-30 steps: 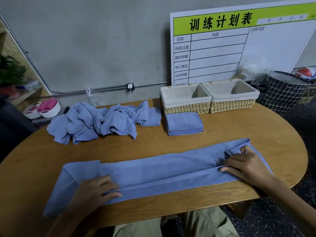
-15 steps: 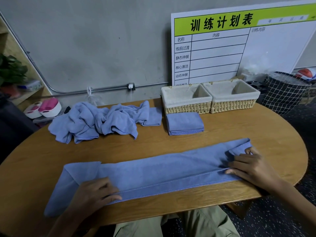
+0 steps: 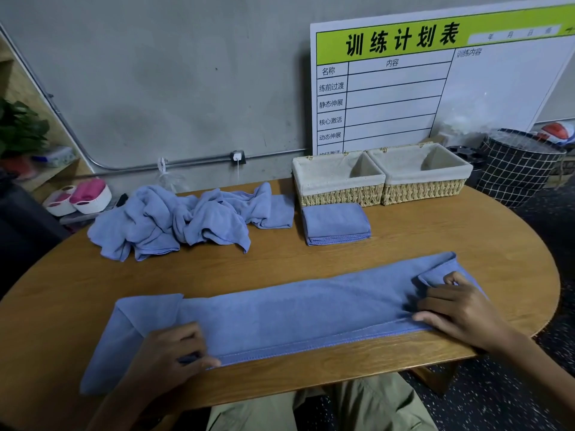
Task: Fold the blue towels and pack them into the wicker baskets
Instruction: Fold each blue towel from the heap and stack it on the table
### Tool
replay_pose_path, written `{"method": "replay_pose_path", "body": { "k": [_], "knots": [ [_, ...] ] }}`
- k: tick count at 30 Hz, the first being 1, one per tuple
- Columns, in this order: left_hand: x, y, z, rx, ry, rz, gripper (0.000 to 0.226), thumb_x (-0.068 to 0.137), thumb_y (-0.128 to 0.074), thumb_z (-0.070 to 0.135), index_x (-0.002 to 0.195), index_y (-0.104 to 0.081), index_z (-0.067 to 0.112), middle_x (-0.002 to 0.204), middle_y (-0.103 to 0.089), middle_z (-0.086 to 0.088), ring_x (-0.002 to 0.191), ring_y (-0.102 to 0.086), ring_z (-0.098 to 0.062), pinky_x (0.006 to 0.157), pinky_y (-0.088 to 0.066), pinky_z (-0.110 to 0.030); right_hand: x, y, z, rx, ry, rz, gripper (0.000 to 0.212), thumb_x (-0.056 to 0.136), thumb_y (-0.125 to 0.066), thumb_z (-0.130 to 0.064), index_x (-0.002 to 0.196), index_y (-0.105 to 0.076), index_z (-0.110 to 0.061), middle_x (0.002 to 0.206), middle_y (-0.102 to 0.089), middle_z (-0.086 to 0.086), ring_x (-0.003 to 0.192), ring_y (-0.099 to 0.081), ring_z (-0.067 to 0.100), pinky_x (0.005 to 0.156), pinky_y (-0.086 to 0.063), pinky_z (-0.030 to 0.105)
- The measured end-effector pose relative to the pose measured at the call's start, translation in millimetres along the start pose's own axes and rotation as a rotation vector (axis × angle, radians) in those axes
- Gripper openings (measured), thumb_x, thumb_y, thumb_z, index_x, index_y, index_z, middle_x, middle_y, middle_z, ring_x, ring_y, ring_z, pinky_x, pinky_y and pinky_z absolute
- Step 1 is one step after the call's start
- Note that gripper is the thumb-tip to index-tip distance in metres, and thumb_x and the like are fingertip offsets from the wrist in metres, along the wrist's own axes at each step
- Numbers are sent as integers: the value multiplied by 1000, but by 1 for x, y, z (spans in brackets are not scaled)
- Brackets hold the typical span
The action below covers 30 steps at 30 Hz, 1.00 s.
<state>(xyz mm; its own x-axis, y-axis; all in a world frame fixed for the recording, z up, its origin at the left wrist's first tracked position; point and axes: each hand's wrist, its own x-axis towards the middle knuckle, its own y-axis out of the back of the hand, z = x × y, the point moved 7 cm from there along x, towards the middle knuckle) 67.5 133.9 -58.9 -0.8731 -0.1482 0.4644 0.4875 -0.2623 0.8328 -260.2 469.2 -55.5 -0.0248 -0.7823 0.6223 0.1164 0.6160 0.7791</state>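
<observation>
- A long blue towel (image 3: 295,309), folded into a narrow strip, lies across the near part of the wooden table (image 3: 404,244), from lower left to upper right.
- The left hand (image 3: 169,353) is at the left part of the strip, at its near hem; the fingers are curled and the grip pinches the hem edge between thumb and fingers.
- The right hand (image 3: 457,309) rests on the right end of the strip; the fingers are bent and hold the cloth, with the thumb along the near hem and a small fold of towel raised just beyond the fingers.
- The left end of the strip is turned over in a slanted flap and reaches the table edge.
- A folded towel (image 3: 336,223) sits flat on the table just in front of the left wicker basket (image 3: 340,188).
- The right wicker basket (image 3: 423,181) stands beside the left one, touching it; both have a pale cloth lining and no towel is visible inside.
- A pile of unfolded towels (image 3: 180,222) lies at the far left of the table.
- A white board with a green header (image 3: 435,85) leans on the wall behind the baskets.
</observation>
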Motion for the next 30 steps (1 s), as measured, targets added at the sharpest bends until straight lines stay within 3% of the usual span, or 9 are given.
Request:
{"method": "replay_pose_path", "body": {
  "k": [4, 9, 12, 16, 21, 23, 25, 27, 30],
  "knots": [
    [-1, -2, 5, 103, -70, -28, 46, 81, -70, 66, 60, -54, 28, 69, -49, 19, 58, -39, 9, 53, -29, -6, -1, 3, 1, -13, -20, -3, 48, 103, -44, -47, 73, -70, -21, 66, -57, -8, 61, -51, 13, 67, -32, 34],
    [-2, -3, 9, 207, -137, -39, 52, 80, -69, 68, 58, -47, 26, 64, -44, 15, 57, -30, 7, 52, -27, -11, -6, 10, 7, -137, -89, 29, 40, 97, -53, -46, 70, -72, -22, 64, -64, -7, 56, -61, 18, 64, -35, 37],
    [-5, -1, 3, 263, -129, -44, 56, 84, -61, 71, 56, -44, 26, 61, -41, 14, 54, -28, 4, 48, -28, -15, -11, 16, 17, -226, -157, 21, 41, 93, -53, -49, 70, -75, -22, 65, -68, -7, 55, -64, 19, 67, -29, 34],
    [-6, 6, -1, 296, -117, -18, 54, 98, -39, 62, 58, -46, 27, 61, -40, 13, 51, -36, -2, 48, -23, -14, -15, 23, 30, -324, -272, -18, 53, 96, -46, -58, 65, -70, -21, 59, -68, -3, 53, -63, 20, 66, -33, 36],
    [-4, 4, -3, 340, -77, -16, 57, 100, -32, 63, 57, -48, 29, 58, -41, 14, 49, -35, -1, 46, -26, -14, 11, 19, 15, -234, -329, -49, 51, 95, -41, -60, 67, -66, -25, 60, -65, -4, 54, -63, 20, 59, -36, 31],
    [-5, 1, -3, 351, -53, -28, 57, 99, -32, 64, 56, -46, 29, 58, -40, 14, 48, -32, 2, 42, -29, -15, 28, 3, 7, -121, -369, -69, 51, 96, -38, -63, 74, -67, -26, 69, -64, -7, 62, -63, 20, 57, -40, 31],
    [-8, -1, -9, 345, 18, -25, 58, 98, -32, 66, 57, -46, 28, 57, -41, 13, 46, -35, 1, 40, -33, -20, 38, -20, 2, 32, -430, -116, 44, 96, -41, -63, 92, -70, -29, 90, -63, -9, 80, -62, 20, 64, -47, 35],
    [-9, 4, -16, 357, 130, -27, 56, 96, -31, 69, 58, -43, 30, 56, -38, 13, 45, -37, 0, 39, -35, -22, 35, -46, 2, 118, -484, -227, 45, 95, -40, -67, 115, -65, -34, 117, -56, -10, 106, -57, 20, 83, -48, 40],
    [-13, 19, -20, 419, 247, 1, 52, 96, -29, 67, 57, -36, 34, 52, -33, 14, 41, -33, -1, 36, -28, -21, 21, -68, 8, 119, -541, -393, 64, 91, -26, -77, 138, -50, -41, 148, -43, -12, 141, -37, 16, 110, -33, 42]
  ]
}}
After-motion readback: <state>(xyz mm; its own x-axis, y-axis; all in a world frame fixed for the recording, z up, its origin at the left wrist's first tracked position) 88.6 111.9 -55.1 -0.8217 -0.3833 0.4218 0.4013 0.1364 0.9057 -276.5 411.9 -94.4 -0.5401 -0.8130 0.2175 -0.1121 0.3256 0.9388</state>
